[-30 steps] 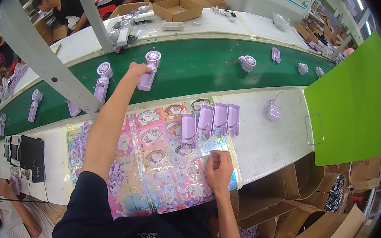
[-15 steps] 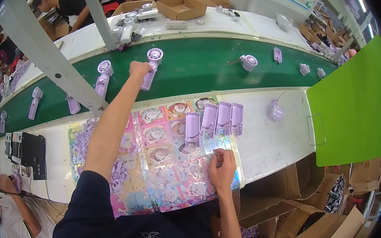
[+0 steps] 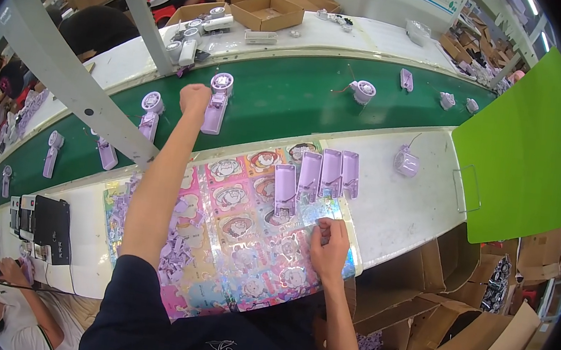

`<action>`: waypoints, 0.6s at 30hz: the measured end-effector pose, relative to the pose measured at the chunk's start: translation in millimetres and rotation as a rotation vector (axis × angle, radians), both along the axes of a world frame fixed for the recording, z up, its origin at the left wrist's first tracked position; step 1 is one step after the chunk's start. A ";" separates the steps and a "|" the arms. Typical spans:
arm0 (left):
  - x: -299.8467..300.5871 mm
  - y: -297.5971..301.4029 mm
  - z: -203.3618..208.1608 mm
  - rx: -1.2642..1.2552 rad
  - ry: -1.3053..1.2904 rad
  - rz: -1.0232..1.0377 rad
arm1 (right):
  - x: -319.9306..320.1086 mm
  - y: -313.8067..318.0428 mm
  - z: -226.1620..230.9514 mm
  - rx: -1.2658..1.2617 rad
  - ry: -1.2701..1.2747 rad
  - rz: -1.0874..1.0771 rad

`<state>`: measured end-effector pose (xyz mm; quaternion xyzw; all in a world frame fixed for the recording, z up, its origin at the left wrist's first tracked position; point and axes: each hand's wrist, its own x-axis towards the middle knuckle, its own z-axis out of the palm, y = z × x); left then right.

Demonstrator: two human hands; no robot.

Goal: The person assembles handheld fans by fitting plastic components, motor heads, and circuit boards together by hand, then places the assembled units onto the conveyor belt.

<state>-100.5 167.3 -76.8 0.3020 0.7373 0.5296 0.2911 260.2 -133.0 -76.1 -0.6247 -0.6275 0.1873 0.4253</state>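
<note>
My left hand (image 3: 195,98) is stretched out over the green conveyor belt, its fingers curled closed. Just right of it lies a lilac handheld fan (image 3: 217,103) with a round head and an open handle shell; a gap shows between them. Another such fan (image 3: 150,117) lies left of my wrist. My right hand (image 3: 329,250) rests low over the colourful printed mat (image 3: 248,253), thumb and fingers curled together. Whatever either hand may hold is hidden. Above the right hand stand several lilac handle shells (image 3: 309,177) in a row, open side up.
Small lilac pieces (image 3: 176,256) are heaped on the mat's left. A lilac fan head (image 3: 405,162) sits on the white table. More parts, including a fan head (image 3: 363,92), lie on the belt. A metal post (image 3: 77,95) crosses at left; a green panel (image 3: 522,152) stands right.
My left hand has moved slightly left, away from the fan it was touching. The parts on the belt have shifted slightly left. My right hand has stayed nearly still.
</note>
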 end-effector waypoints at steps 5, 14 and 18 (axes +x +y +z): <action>60.7 -43.2 38.7 0.517 0.210 0.073 | -1.4 0.4 1.0 0.004 -0.009 0.000; 154.5 -123.6 -13.5 0.517 0.553 -0.632 | 13.9 14.1 19.6 0.218 -0.049 0.113; 155.3 -119.7 -12.0 0.336 0.280 -0.584 | 41.7 87.6 58.4 0.372 -0.233 0.117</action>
